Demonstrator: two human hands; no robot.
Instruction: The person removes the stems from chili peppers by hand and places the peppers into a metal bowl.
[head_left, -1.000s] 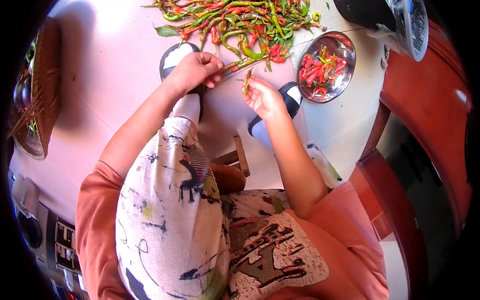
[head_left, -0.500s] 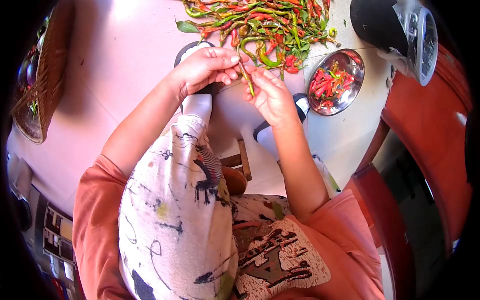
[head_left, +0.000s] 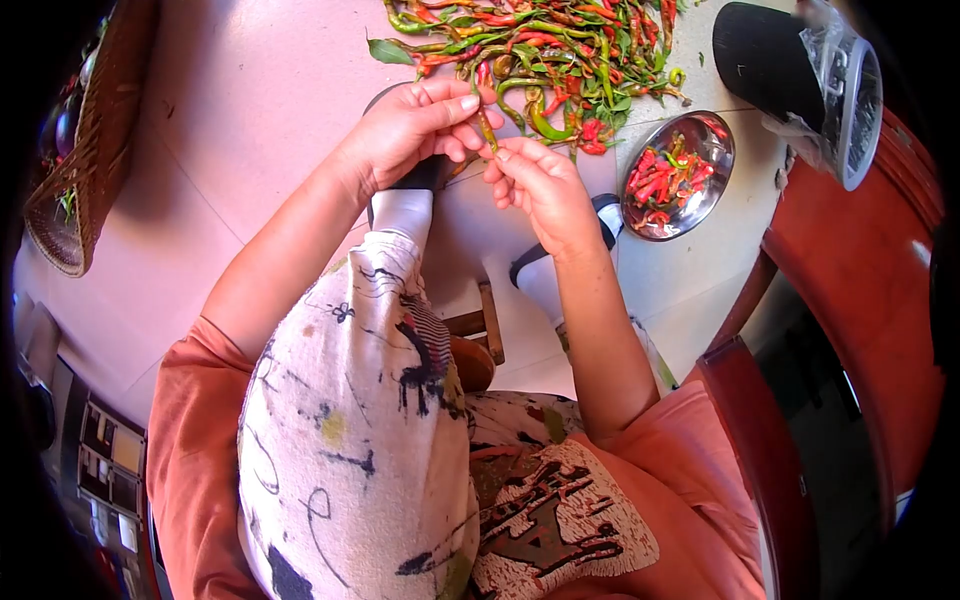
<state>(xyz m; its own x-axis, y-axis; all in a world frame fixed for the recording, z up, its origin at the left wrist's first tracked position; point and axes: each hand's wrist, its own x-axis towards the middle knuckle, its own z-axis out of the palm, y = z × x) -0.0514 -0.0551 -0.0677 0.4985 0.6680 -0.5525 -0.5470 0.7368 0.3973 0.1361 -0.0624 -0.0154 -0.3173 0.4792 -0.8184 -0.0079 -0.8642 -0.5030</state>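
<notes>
A slim greenish-brown chili pepper (head_left: 487, 130) hangs between my two hands above the floor. My left hand (head_left: 405, 130) is closed on its upper part, with the thumb pressed against the fingers. At the lower tip, the thumb and fingers of my right hand (head_left: 547, 190) pinch the same pepper. Just beyond my hands lies a pile of red and green chili peppers (head_left: 550, 45) with leaves among them. To the right, a shiny metal bowl (head_left: 712, 192) holds red chili pieces (head_left: 660, 182).
A black bin (head_left: 770, 55) with a plastic liner lies tilted at the upper right. Red wooden furniture (head_left: 835, 235) fills the right side. On the left stands a woven basket (head_left: 110, 130) with vegetables in it. My slippered feet are below my hands.
The pepper has shifted slightly up and left, and my right fingers now pinch its lower tip. The whole view has moved a little, with the pile and bowl appearing lower and farther right.
</notes>
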